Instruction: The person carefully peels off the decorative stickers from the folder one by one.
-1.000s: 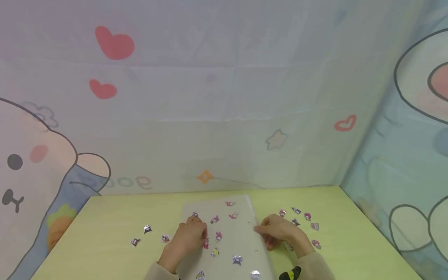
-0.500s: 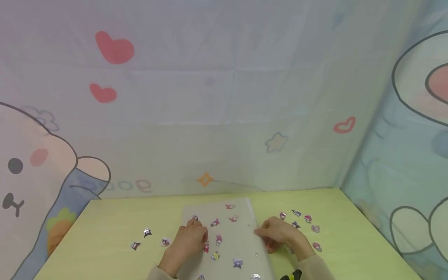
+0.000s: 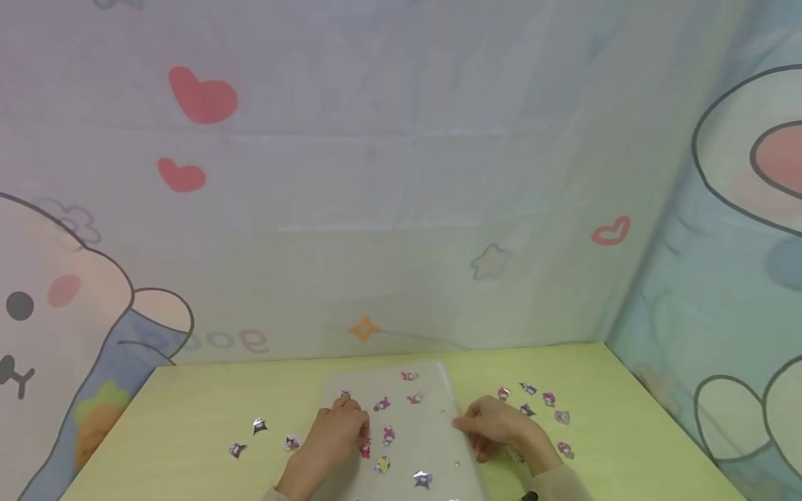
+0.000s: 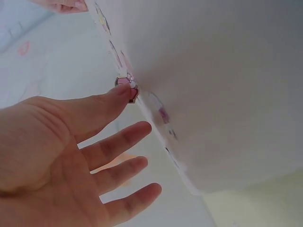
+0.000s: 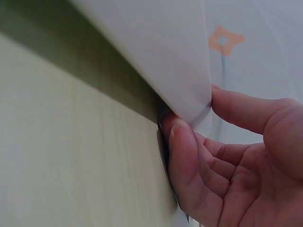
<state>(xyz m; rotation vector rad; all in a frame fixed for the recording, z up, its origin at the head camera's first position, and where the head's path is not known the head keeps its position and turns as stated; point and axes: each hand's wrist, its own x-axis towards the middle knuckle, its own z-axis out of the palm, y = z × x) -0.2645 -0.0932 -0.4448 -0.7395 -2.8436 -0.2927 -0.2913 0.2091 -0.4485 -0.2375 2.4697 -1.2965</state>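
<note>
A pale board (image 3: 432, 435), dotted with small cartoon stickers, lies at the middle front of the table. The left hand (image 3: 332, 438) is over its left part in the head view. In the left wrist view, this hand's thumb touches a pink sticker (image 4: 127, 89), while the other fingers are extended and spread. At the board's right edge, the right hand (image 3: 495, 428) pinches the rim. Up close in the right wrist view, its thumb (image 5: 236, 109) is on one side of the white edge (image 5: 165, 61) and curled fingers (image 5: 182, 146) are on the other.
Several loose stickers (image 3: 548, 399) lie right of the board, some close to the right hand. A few more, including a dark one (image 3: 260, 426), lie to the left. A printed cloth (image 3: 376, 209) hangs behind the yellow table (image 3: 200, 403).
The head view has tilted up slightly, so everything sits lower in it. Both hands keep nearly the same places on the board.
</note>
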